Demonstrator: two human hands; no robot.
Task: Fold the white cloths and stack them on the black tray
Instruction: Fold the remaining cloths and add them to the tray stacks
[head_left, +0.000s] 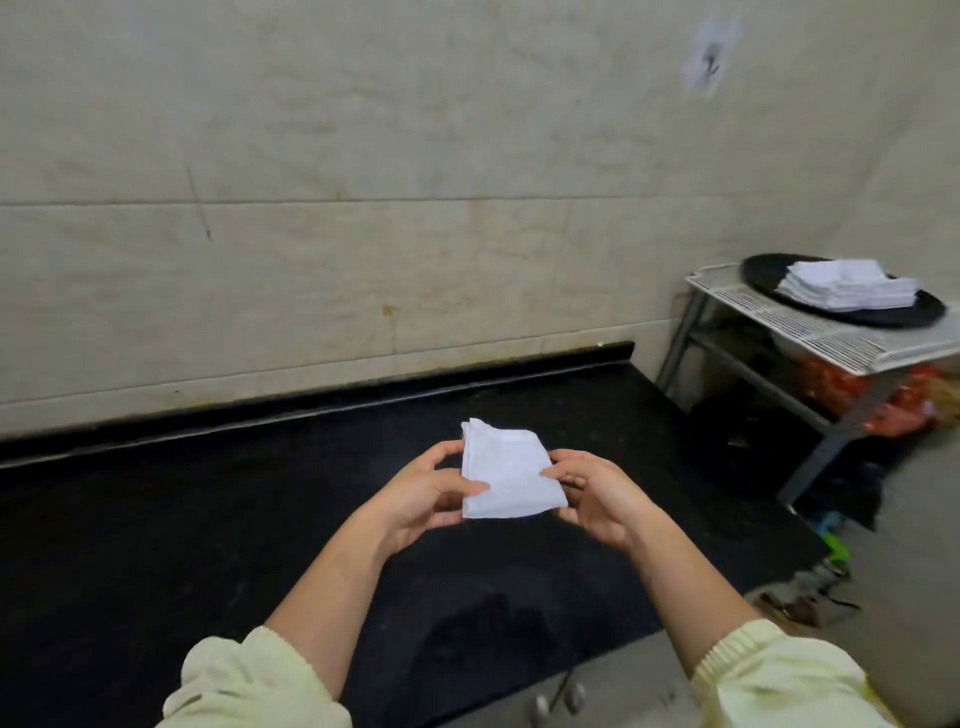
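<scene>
While both forearms reach forward from pale yellow knitted sleeves (244, 675), the small folded white cloth square (506, 475) is held up between the two hands above the black stone worktop (208, 545). The left hand (421, 493) is turned palm inward, its thumb lying across the cloth's near left edge and its fingers (441, 454) curled behind, pinching the fabric. The right hand (597, 493) mirrors it, palm facing left, thumb pressed on the cloth's right edge with the other fingers bent underneath. Both wrists are slightly cocked, elbows apart, so the arms converge toward the cloth. The cloth looks several layers thick, tilted a little, its far corner pointing up toward the cream tiled wall (363, 208).

Well apart to the right, a round black tray (769, 270) rests on a white slatted rack (810, 327) with grey metal legs. A stack of folded white cloths (847, 286) sits on the tray.
</scene>
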